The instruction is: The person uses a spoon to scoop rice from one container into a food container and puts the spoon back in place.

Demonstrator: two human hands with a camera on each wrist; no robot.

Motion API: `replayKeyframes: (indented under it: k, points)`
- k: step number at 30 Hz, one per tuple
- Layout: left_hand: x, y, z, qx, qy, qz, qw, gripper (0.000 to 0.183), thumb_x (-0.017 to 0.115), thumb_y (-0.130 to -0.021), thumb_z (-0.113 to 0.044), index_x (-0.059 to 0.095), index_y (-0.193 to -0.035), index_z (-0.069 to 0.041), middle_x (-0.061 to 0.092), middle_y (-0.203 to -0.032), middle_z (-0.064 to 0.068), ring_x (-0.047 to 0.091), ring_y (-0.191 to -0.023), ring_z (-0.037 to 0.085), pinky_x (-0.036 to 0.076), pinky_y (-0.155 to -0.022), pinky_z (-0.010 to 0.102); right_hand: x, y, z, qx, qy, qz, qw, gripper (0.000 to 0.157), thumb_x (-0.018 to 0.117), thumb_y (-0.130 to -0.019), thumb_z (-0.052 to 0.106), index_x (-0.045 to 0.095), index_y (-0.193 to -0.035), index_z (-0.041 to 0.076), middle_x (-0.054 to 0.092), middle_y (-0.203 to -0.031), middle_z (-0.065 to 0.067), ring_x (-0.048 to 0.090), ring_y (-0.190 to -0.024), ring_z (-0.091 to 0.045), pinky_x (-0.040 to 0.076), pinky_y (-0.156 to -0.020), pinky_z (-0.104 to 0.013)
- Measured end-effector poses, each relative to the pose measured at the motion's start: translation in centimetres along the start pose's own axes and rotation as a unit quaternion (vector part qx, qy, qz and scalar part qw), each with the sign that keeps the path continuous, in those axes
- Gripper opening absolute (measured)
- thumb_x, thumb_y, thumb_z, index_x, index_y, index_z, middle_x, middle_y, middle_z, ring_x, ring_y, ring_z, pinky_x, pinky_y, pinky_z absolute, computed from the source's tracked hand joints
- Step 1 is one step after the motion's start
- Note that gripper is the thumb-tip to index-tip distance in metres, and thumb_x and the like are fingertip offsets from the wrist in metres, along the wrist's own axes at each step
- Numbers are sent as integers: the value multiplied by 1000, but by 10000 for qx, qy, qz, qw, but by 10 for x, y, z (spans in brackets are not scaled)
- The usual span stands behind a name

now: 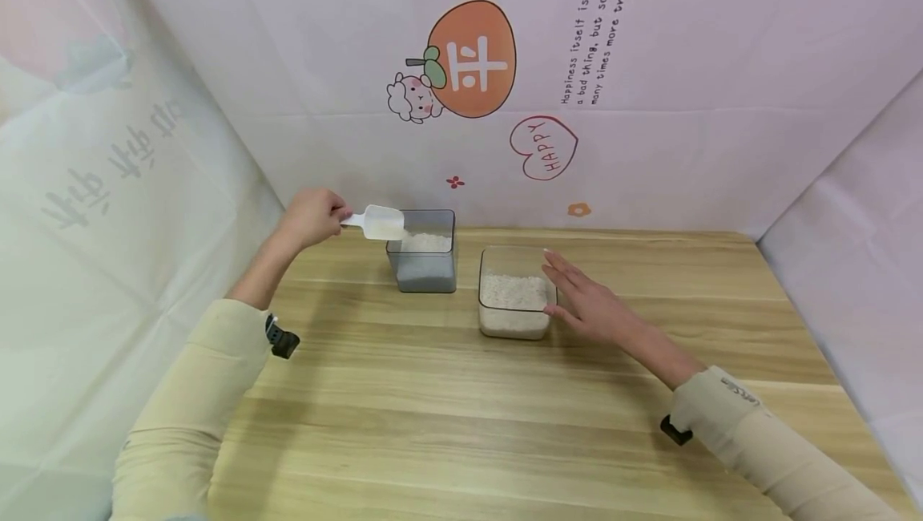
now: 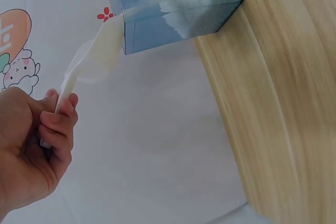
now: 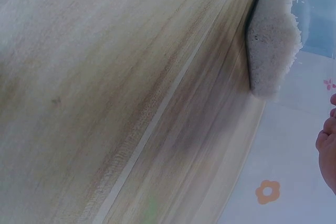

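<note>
In the head view my left hand (image 1: 313, 216) grips the handle of a white plastic scoop (image 1: 384, 223). The scoop's mouth tips over the left rim of a translucent blue-grey container (image 1: 427, 274), which holds white grains (image 1: 425, 243). A pale streak runs from the scoop's lip into that container in the left wrist view. My right hand (image 1: 587, 304), fingers extended, lies against the right side of a clear container (image 1: 515, 310). Inside this one is rice (image 3: 270, 40), its single grains showing in the right wrist view. Only part of the right hand shows there.
Both containers stand side by side on a wood-grain table (image 1: 461, 409), near its back edge. A white printed cloth (image 1: 324, 64) rises behind them, and similar cloth hangs at both sides. Dark straps with small devices sit on both sleeves.
</note>
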State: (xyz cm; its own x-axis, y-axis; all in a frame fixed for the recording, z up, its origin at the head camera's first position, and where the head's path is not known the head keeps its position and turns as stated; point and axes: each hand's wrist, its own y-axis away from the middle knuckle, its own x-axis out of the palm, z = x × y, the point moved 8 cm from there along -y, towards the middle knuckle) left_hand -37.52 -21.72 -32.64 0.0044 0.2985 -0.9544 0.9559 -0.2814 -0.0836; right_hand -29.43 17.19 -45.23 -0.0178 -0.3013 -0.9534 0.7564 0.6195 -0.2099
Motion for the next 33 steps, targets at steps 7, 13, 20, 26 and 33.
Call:
replayKeyframes:
  k: [7, 13, 20, 26, 33]
  points:
    - [-8, 5, -22, 686, -947, -629, 9911, 20, 61, -96, -10, 74, -84, 0, 72, -79, 14, 56, -64, 26, 49, -67, 43, 0, 1, 1, 17, 9, 36, 10000, 71, 54, -102, 40, 30, -154, -3, 19, -165, -19, 24, -151, -36, 46, -104, -53]
    - [-5, 11, -44, 1376, -1845, -985, 9681, 23, 65, -96, -14, 69, -77, -3, 67, -67, 10, 56, -55, 25, 50, -56, 44, 0, 0, 1, -26, 38, -26, 10000, 71, 54, -102, 40, 31, -153, -3, 20, -165, -19, 26, -150, -36, 47, -104, -53]
    - [-2, 17, -61, 1812, -2234, -1375, 9478, 21, 69, -94, -16, 66, -78, -2, 65, -67, 10, 56, -52, 27, 49, -51, 45, -2, 0, 2, -76, 59, -82, 9999, 70, 54, -102, 40, 32, -152, -4, 22, -164, -21, 29, -148, -37, 47, -103, -53]
    - [-4, 18, -70, 1747, -1954, -1323, 9559, 22, 68, -95, -17, 67, -78, -3, 65, -67, 9, 57, -53, 27, 49, -50, 45, -3, 1, 2, -12, 8, -64, 10000, 71, 53, -103, 41, 30, -153, -3, 20, -165, -20, 30, -148, -37, 45, -105, -54]
    - [-11, 22, -81, 1731, -2132, -1449, 9506, 24, 66, -96, -18, 66, -78, -2, 66, -68, 10, 60, -55, 29, 51, -53, 44, -2, 2, 2, 36, -40, -34, 10000, 71, 49, -104, 45, 30, -154, -2, 20, -165, -19, 28, -149, -37, 43, -107, -54]
